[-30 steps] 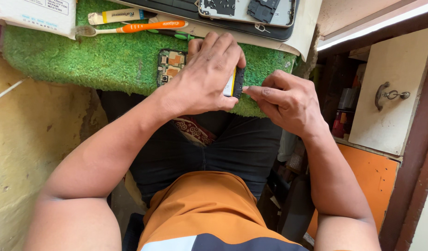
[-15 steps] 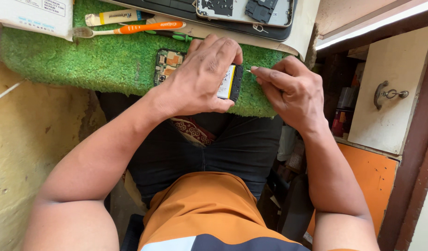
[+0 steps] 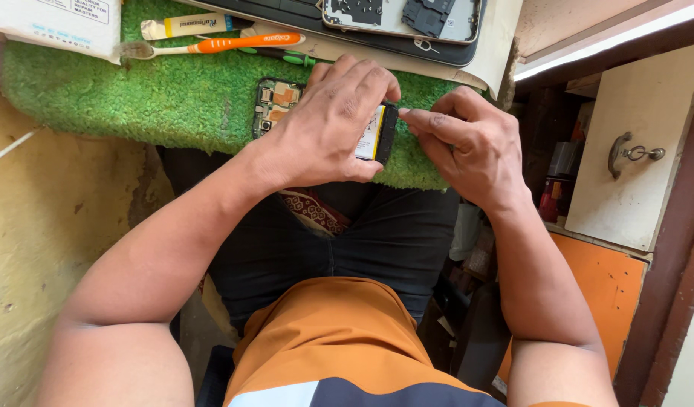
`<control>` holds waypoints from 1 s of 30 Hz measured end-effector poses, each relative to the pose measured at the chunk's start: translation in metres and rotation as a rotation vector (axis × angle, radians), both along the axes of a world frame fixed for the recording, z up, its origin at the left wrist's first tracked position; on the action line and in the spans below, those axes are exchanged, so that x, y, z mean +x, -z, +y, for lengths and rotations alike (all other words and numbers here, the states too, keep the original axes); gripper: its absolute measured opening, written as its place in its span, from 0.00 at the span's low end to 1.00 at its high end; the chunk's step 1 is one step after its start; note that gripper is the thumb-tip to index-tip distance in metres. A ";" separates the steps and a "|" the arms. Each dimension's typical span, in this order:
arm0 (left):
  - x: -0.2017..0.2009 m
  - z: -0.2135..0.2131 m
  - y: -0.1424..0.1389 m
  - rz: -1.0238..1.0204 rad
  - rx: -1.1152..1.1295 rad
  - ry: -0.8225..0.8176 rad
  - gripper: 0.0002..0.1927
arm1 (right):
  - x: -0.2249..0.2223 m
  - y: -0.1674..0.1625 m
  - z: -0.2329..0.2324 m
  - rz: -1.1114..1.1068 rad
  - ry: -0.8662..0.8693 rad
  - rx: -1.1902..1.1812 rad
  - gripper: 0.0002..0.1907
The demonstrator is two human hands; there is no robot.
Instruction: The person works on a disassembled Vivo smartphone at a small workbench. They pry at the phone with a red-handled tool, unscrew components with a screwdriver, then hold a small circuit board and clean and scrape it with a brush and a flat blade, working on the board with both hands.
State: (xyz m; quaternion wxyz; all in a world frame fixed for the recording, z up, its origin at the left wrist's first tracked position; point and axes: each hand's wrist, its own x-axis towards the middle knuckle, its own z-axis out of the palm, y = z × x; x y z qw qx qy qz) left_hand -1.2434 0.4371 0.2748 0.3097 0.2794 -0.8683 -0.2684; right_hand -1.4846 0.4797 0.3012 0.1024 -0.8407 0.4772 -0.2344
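Note:
An opened phone (image 3: 275, 102) with its green circuit board showing lies on a green furry mat (image 3: 136, 98). My left hand (image 3: 328, 124) covers most of the phone and grips it; a black battery with a pale label (image 3: 379, 134) shows under its fingers. My right hand (image 3: 471, 143) sits just to the right, its fingertips pressed against the battery's right edge.
An orange-handled toothbrush (image 3: 211, 45), a small tube (image 3: 185, 26) and a green-handled tool (image 3: 283, 56) lie at the mat's far edge. Another opened phone (image 3: 403, 19) rests on a dark tray. A white packet (image 3: 53, 22) sits far left. A cabinet door with a metal latch (image 3: 633, 151) stands at right.
My right hand has moved up and closer, so its fingertips now meet the battery's edge. My left hand stays on the phone.

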 end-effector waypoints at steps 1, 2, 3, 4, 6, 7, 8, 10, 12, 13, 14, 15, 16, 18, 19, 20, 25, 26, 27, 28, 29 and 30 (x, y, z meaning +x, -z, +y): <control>0.000 0.000 0.001 0.005 -0.014 -0.001 0.38 | 0.001 0.000 0.000 -0.022 0.001 0.013 0.13; 0.000 0.000 0.001 0.010 -0.028 -0.001 0.38 | 0.001 0.001 0.000 -0.044 0.003 0.026 0.13; 0.000 -0.001 0.002 -0.010 -0.018 -0.001 0.37 | 0.001 0.001 0.000 -0.066 0.005 0.040 0.13; 0.001 -0.001 0.002 -0.029 -0.008 -0.002 0.36 | 0.001 0.001 0.000 -0.081 0.013 0.054 0.13; 0.001 -0.001 0.001 -0.052 0.001 0.000 0.35 | 0.001 0.002 0.000 -0.113 0.032 0.080 0.12; 0.002 -0.001 0.000 -0.054 0.002 0.004 0.35 | 0.000 0.002 0.000 -0.120 0.031 0.084 0.12; 0.002 -0.001 -0.001 -0.056 0.005 0.008 0.35 | 0.000 0.003 -0.001 -0.127 0.029 0.090 0.13; 0.003 0.000 -0.004 -0.014 0.019 0.017 0.35 | -0.002 0.004 -0.001 -0.136 0.027 0.095 0.13; 0.003 0.002 -0.008 0.024 0.022 0.012 0.31 | -0.004 0.005 -0.001 -0.142 0.028 0.092 0.13; 0.002 0.005 -0.010 0.042 0.019 0.000 0.26 | -0.005 0.005 -0.002 -0.146 0.025 0.086 0.13; 0.002 0.006 -0.012 0.061 0.014 -0.013 0.23 | -0.006 0.006 -0.002 -0.150 0.022 0.079 0.13; 0.002 0.007 -0.014 0.076 0.031 -0.002 0.19 | -0.007 0.007 -0.001 -0.154 0.019 0.072 0.13; 0.003 0.008 -0.016 0.091 0.047 0.009 0.16 | -0.008 0.008 -0.001 -0.153 0.024 0.074 0.13; 0.005 0.007 -0.019 0.118 0.097 0.052 0.12 | -0.012 0.010 -0.002 -0.152 0.033 0.081 0.13; 0.007 0.006 -0.021 0.128 0.127 0.086 0.11 | -0.015 0.011 -0.002 -0.170 0.030 0.083 0.13; 0.010 0.004 -0.022 0.140 0.158 0.121 0.10 | -0.017 0.012 -0.003 -0.187 0.027 0.084 0.14; 0.028 0.002 -0.023 0.269 0.064 0.106 0.08 | -0.028 0.017 -0.004 -0.207 0.120 0.087 0.12; 0.030 0.002 -0.022 0.276 -0.025 0.085 0.08 | -0.029 0.018 -0.003 -0.241 0.135 0.096 0.11; 0.031 0.001 -0.022 0.276 -0.129 0.097 0.07 | -0.030 0.018 -0.002 -0.275 0.151 0.106 0.09; 0.032 0.000 -0.022 0.276 -0.232 0.108 0.07 | -0.030 0.019 -0.001 -0.300 0.153 0.115 0.09; 0.032 0.000 -0.021 0.276 -0.335 0.120 0.07 | -0.030 0.019 -0.001 -0.325 0.155 0.125 0.09; 0.032 0.000 -0.021 0.272 -0.391 0.145 0.07 | -0.030 0.019 -0.001 -0.351 0.157 0.132 0.09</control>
